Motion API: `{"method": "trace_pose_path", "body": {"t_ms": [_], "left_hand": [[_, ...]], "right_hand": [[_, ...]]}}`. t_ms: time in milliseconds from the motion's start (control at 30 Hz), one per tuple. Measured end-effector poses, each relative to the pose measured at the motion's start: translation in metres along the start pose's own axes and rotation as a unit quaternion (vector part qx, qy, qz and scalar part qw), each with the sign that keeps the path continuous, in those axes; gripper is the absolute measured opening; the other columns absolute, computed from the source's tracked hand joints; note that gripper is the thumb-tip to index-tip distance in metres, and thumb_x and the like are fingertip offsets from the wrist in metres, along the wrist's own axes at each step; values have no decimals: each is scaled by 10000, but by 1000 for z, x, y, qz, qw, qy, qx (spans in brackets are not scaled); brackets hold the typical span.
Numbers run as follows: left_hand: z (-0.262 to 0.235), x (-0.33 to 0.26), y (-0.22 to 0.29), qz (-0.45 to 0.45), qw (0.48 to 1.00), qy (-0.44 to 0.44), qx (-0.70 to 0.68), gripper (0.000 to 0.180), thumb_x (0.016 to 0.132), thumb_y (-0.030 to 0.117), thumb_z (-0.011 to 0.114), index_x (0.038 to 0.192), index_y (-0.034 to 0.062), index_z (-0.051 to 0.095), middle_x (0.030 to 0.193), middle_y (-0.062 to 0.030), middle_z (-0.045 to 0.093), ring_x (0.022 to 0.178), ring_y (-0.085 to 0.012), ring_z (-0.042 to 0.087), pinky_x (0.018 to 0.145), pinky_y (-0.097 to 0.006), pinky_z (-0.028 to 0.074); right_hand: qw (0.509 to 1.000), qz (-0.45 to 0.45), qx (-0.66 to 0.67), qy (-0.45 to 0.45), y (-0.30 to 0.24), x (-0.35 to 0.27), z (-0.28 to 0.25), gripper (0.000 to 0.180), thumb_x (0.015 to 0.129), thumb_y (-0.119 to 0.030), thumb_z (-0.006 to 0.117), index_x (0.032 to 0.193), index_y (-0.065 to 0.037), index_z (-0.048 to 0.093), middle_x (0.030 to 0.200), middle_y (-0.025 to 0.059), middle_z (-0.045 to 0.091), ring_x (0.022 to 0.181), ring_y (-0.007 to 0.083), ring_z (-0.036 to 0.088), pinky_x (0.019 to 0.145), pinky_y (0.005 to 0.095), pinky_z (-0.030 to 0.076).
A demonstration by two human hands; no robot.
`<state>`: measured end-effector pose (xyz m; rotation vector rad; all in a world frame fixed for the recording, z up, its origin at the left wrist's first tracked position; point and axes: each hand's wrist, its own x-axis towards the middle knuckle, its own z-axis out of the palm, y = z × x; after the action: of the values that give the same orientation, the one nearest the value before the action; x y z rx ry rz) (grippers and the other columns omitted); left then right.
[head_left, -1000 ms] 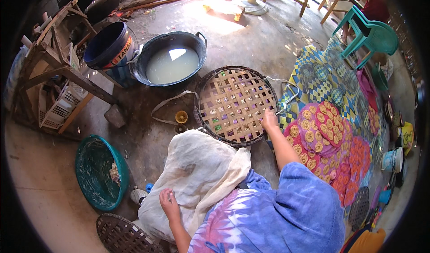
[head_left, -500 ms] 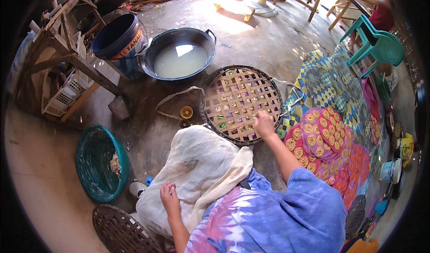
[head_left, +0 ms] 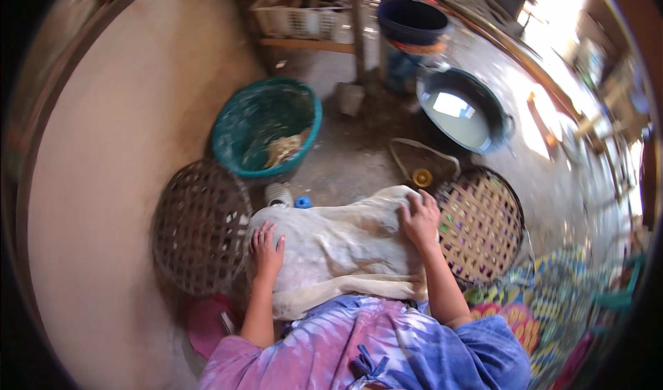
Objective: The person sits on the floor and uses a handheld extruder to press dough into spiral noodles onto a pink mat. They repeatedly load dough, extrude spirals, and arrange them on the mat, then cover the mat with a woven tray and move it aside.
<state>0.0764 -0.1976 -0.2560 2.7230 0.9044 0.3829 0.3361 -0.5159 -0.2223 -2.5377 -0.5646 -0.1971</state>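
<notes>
An off-white cloth (head_left: pixel 338 241) lies over my lap and knees. My left hand (head_left: pixel 267 250) rests flat on its left side with the fingers stretched. On its right side lies my right hand (head_left: pixel 420 219), fingers apart and holding nothing. Just right of that hand sits a round woven bamboo tray (head_left: pixel 481 228) with an open lattice, and bits of purple and green show through it. A dark lattice basket (head_left: pixel 200 228) is beside my left knee. Beyond it stands a teal basin (head_left: pixel 231 131) with a pale, lumpy mass (head_left: pixel 283 148) inside.
A dark tub (head_left: pixel 498 124) of cloudy water stands ahead to the right, with a blue bucket (head_left: pixel 397 65) behind it. A small yellow round piece (head_left: pixel 422 177) lies near a pale strap. A patterned mat (head_left: pixel 552 293) covers the right floor. The wall (head_left: pixel 110 203) borders my left.
The view has swung left. My right hand has left the woven tray and now rests on the cloth. My left hand remains on the cloth, its fingers now flatter.
</notes>
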Motion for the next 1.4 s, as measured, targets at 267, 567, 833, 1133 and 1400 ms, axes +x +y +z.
{"method": "trace_pose_path", "body": {"t_ms": [267,567,833,1133,1400], "left_hand": [[61,-104,-94,-281,935,115,-182,547,1014,376,432,1454,55,377,1392,-244,489,1290,-427,449,1053,-439,373],[6,-172,-41,-388,867,122,-288,550,988,474,451,1306,35,543,1172,-266,623,1112,-380,600,938,-455,454],[15,-193,-40,-323,886,201,-266,491,999,440,421,1262,63,595,1163,-212,646,1093,-392,603,928,-441,465],[15,-190,-45,-295,869,179,-354,416,1009,362,451,1225,55,631,1136,-208,662,1071,-373,621,925,-408,471],[-15,-205,-46,-286,873,326,-224,333,1013,287,451,1018,-4,612,908,-234,631,875,-405,624,770,-447,475]], "right_hand": [[999,-29,8,9,8,-9,2,370,909,-344,607,1185,-101,646,1296,209,552,1211,382,499,1030,450,387],[993,-120,-2,16,1,-14,-9,384,937,-339,586,1222,-85,615,1267,173,565,1185,368,517,1006,451,401],[992,-113,26,-46,-20,4,-19,320,930,-323,587,1085,-58,677,1137,147,627,1062,346,578,936,426,429],[991,-119,41,-47,-18,-1,-20,316,948,-292,568,1091,-33,677,1141,164,625,1054,356,580,927,440,440],[984,-164,64,-32,-30,3,-24,389,947,-353,585,1123,-16,671,1155,181,629,1084,362,584,934,434,448]]}}
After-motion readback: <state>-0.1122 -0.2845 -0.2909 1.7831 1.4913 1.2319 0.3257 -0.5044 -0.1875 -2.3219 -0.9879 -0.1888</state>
